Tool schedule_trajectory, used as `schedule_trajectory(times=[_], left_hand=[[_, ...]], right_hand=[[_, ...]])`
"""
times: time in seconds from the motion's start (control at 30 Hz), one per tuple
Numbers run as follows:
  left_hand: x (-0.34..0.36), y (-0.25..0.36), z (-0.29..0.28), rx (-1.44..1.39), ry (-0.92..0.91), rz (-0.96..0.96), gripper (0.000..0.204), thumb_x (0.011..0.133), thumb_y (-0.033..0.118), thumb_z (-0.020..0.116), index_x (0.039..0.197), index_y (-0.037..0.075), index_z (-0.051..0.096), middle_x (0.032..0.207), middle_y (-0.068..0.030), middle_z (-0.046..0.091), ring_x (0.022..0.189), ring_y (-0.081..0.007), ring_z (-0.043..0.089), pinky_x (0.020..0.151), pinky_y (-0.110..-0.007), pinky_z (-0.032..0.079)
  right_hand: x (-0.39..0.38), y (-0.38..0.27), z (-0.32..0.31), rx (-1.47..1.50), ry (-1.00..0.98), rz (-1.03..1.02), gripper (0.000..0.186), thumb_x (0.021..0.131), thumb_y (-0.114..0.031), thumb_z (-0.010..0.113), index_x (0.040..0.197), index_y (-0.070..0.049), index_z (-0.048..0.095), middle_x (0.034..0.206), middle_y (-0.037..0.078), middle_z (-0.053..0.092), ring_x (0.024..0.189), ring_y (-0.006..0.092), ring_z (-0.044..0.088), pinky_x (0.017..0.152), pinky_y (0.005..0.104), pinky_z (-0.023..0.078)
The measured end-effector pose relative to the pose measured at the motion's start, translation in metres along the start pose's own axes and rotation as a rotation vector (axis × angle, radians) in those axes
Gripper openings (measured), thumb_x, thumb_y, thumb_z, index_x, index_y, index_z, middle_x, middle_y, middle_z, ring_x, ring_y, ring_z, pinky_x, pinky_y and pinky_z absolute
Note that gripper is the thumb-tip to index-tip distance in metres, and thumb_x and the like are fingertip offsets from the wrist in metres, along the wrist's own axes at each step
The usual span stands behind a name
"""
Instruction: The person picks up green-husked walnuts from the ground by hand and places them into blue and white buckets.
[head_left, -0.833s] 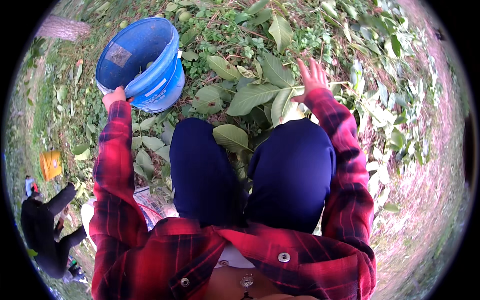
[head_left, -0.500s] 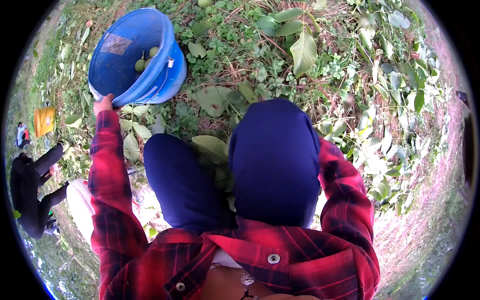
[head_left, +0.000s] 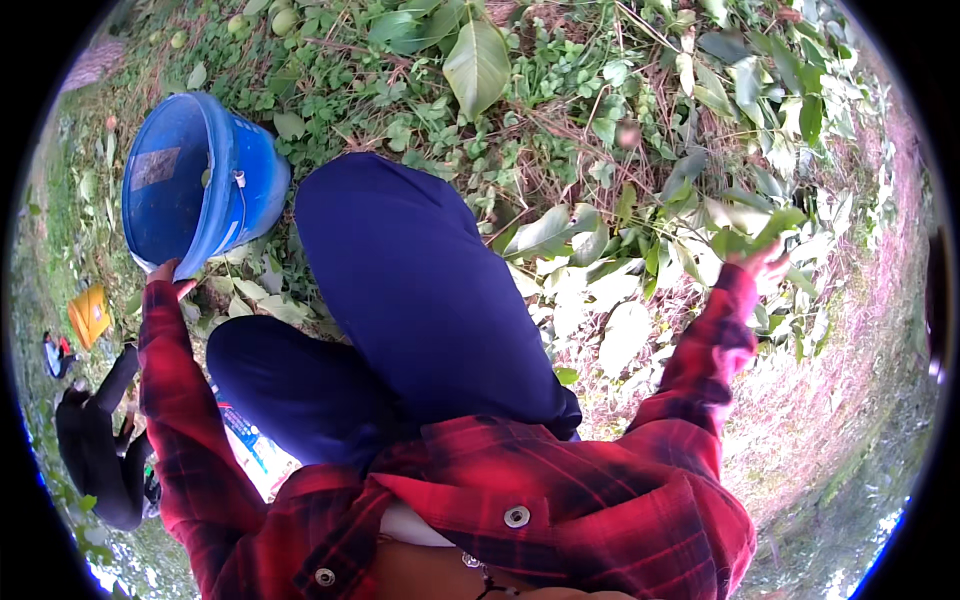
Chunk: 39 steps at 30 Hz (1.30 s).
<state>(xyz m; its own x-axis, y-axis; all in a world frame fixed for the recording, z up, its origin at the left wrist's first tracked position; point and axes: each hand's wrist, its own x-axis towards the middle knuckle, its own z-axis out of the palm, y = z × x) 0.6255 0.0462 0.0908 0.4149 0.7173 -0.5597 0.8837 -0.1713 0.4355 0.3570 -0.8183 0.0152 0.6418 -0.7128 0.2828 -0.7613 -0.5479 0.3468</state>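
At the left, my left hand [head_left: 172,278] grips the near rim of a blue plastic bucket [head_left: 255,175], which leans tilted on the undergrowth; a green fruit shows partly inside it. Out at the right, my right hand [head_left: 760,262] has its fingers around green leaves [head_left: 745,230], partly hidden by them. My bent knees in dark blue trousers [head_left: 410,280] sit between my two hands, with loose broad leaves [head_left: 545,235] on the ground beside them.
A person in black [head_left: 100,450] is bent over at the lower left, below a yellow container [head_left: 88,315] and a small distant person. Several green fruits [head_left: 283,22] lie on the grass beyond the bucket, near a tree trunk [head_left: 92,65]. Leaf litter covers the right side.
My right hand has moved from open over leaves in front, out to the right, and now holds leaves. My right knee has swung left; the bucket appears lower and further left in view.
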Motion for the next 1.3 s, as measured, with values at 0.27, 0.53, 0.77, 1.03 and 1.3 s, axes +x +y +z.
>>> schedule_trajectory(times=[0.27, 0.53, 0.77, 1.03, 1.3], left_hand=[[0.019, 0.040, -0.035, 0.135, -0.269, -0.018, 0.029, 0.070, 0.021, 0.057, 0.082, -0.004, 0.048, 0.057, -0.0178, 0.053, 0.041, -0.0234, 0.053, 0.031, -0.026, 0.042], [-0.118, 0.139, 0.037, 0.317, -0.116, 0.254, 0.025, 0.063, 0.015, 0.059, 0.074, -0.006, 0.053, 0.059, -0.0168, 0.054, 0.044, -0.0232, 0.055, 0.035, -0.029, 0.045], [-0.014, 0.092, 0.012, 0.143, -0.048, 0.201, 0.025, 0.058, 0.013, 0.061, 0.073, -0.006, 0.054, 0.065, -0.0151, 0.057, 0.053, -0.0233, 0.057, 0.043, -0.033, 0.048], [0.069, -0.012, -0.022, 0.005, -0.091, 0.345, 0.018, 0.053, 0.012, 0.056, 0.062, -0.003, 0.059, 0.057, -0.0106, 0.057, 0.052, -0.0195, 0.056, 0.049, -0.028, 0.043], [0.068, 0.031, -0.136, -0.174, 0.006, 0.493, 0.005, 0.058, 0.002, 0.053, 0.057, 0.001, 0.058, 0.056, -0.0042, 0.055, 0.053, -0.0141, 0.053, 0.050, -0.024, 0.041]], right_hand=[[-0.080, -0.136, -0.033, 0.626, -0.892, -0.407, 0.070, 0.057, -0.011, 0.065, 0.118, -0.026, 0.033, 0.114, 0.010, 0.040, 0.102, 0.0312, 0.041, 0.088, 0.0404, 0.032], [-0.103, -0.100, 0.023, 0.041, -1.150, -0.636, 0.030, 0.079, -0.023, 0.038, 0.104, -0.009, 0.045, 0.099, 0.015, 0.050, 0.091, 0.0281, 0.050, 0.082, 0.0342, 0.037], [-0.056, -0.199, -0.084, 0.088, -1.009, -0.590, 0.033, 0.075, -0.020, 0.049, 0.106, -0.007, 0.047, 0.095, 0.013, 0.055, 0.091, 0.0220, 0.052, 0.082, 0.0294, 0.038], [-0.059, -0.475, -0.281, 1.321, -0.751, -0.947, 0.032, 0.071, -0.008, 0.054, 0.103, -0.005, 0.048, 0.088, 0.015, 0.056, 0.072, 0.0215, 0.057, 0.065, 0.0273, 0.046], [-0.046, -0.525, -0.274, 1.047, -1.333, -0.683, 0.036, 0.074, -0.004, 0.050, 0.109, -0.006, 0.042, 0.091, 0.015, 0.052, 0.064, 0.0226, 0.057, 0.054, 0.0283, 0.051]])
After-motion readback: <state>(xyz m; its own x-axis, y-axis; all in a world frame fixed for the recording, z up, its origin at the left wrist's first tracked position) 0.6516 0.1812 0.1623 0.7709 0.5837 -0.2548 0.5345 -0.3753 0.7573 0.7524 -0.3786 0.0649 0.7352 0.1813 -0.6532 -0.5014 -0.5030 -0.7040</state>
